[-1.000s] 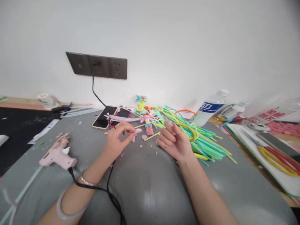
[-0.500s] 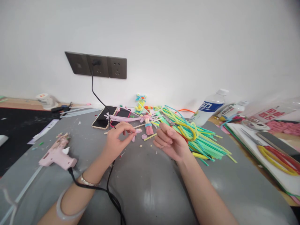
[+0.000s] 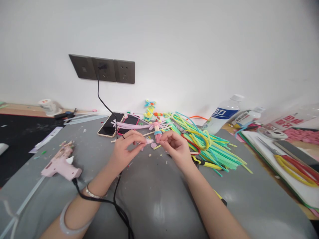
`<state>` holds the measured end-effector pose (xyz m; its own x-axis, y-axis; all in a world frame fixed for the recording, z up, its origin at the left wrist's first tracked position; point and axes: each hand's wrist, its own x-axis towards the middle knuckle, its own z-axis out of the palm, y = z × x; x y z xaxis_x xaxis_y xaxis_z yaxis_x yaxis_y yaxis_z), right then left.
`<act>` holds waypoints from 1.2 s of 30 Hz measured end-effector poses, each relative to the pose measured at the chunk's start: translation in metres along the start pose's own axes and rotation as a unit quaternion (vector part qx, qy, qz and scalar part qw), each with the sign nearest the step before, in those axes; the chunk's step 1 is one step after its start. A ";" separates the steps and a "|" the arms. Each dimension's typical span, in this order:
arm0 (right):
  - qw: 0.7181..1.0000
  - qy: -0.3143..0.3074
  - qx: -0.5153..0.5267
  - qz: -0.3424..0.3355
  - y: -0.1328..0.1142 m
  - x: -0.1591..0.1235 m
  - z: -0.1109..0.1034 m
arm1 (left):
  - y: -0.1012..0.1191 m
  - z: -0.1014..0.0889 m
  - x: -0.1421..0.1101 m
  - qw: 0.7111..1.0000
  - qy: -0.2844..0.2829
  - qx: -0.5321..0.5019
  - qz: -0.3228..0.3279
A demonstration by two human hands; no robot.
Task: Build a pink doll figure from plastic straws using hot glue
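Observation:
My left hand (image 3: 127, 146) is closed in a pinch on a small pale pink piece (image 3: 149, 141), mostly hidden by the fingertips. Facing it, my right hand (image 3: 176, 147) has thumb and fingertips pressed together; whatever they hold, if anything, is too small to make out. Just behind the right fingertips lies a pink pipe-cleaner bundle (image 3: 157, 127) with a blue band, long lilac stems (image 3: 133, 126) running left from it. A lilac disc (image 3: 153, 145) rests on the grey mat (image 3: 154, 192) between the hands.
A pink glue gun (image 3: 61, 166) lies left, its black cord crossing my left forearm. Two phones (image 3: 111, 125) lie behind the left hand. Green and yellow pipe cleaners (image 3: 221, 154), yellow-black pliers (image 3: 209, 164) and a bottle (image 3: 221, 114) are right. Scissors (image 3: 296, 169) lie farther right.
My right hand has moved left and turned, its loosely curled fingers now pinched near the left hand. The pale pink piece has shifted slightly right. More of the pliers shows.

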<state>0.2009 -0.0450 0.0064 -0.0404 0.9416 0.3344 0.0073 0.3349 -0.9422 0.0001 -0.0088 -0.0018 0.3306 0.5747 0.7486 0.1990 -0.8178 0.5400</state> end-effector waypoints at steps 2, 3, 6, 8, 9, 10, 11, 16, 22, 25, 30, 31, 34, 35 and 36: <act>0.999 -0.003 -0.034 -0.023 0.001 -0.002 0.001 | -0.001 0.000 -0.001 1.000 -0.005 0.006 0.007; 0.998 -0.006 -0.056 -0.034 0.002 -0.003 0.001 | -0.001 0.000 -0.001 1.000 -0.006 0.009 0.013; 0.991 -0.021 -0.116 -0.063 0.003 -0.006 0.002 | 0.000 0.001 -0.002 0.999 -0.014 0.015 0.030; 0.986 -0.027 -0.141 -0.082 0.003 -0.006 0.003 | 0.001 0.002 -0.002 0.999 -0.022 0.017 0.036; 0.984 -0.028 -0.150 -0.092 0.003 -0.006 0.003 | 0.001 0.002 -0.002 0.999 -0.025 0.017 0.039; 0.982 -0.028 -0.157 -0.102 0.002 -0.006 0.003 | 0.001 0.002 -0.002 0.999 -0.025 0.018 0.042; 0.980 -0.028 -0.164 -0.111 0.002 -0.006 0.003 | 0.001 0.002 -0.002 0.999 -0.025 0.017 0.044; 0.975 -0.038 -0.176 -0.132 0.001 -0.006 0.003 | 0.001 0.001 -0.003 0.999 -0.042 0.001 0.031; 0.970 -0.053 -0.190 -0.140 0.001 -0.006 0.002 | 0.000 0.001 -0.004 0.998 -0.056 -0.006 0.028; 0.968 -0.059 -0.198 -0.146 -0.001 -0.006 0.003 | 0.000 0.000 -0.004 0.997 -0.064 -0.011 0.034; 0.963 -0.069 -0.212 -0.151 -0.001 -0.006 0.002 | 0.000 0.000 -0.004 0.997 -0.070 -0.012 0.037; 0.962 -0.071 -0.215 -0.151 -0.001 -0.006 0.002 | -0.001 -0.001 -0.004 0.997 -0.071 -0.010 0.038; 0.960 -0.077 -0.221 -0.156 0.000 -0.005 0.001 | -0.002 -0.001 -0.005 0.996 -0.081 -0.007 0.040; 0.959 -0.079 -0.221 -0.158 0.000 -0.004 0.001 | -0.002 -0.001 -0.005 0.996 -0.083 -0.007 0.040; 0.959 -0.082 -0.221 -0.160 -0.001 -0.004 0.000 | -0.002 -0.001 -0.005 0.996 -0.085 -0.007 0.039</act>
<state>0.2009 -0.0491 0.0056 -0.2670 0.7825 0.5625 0.3900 0.6215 -0.6794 -0.0028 -0.0103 -0.0061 0.4953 0.4956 0.7135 0.1543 -0.8584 0.4892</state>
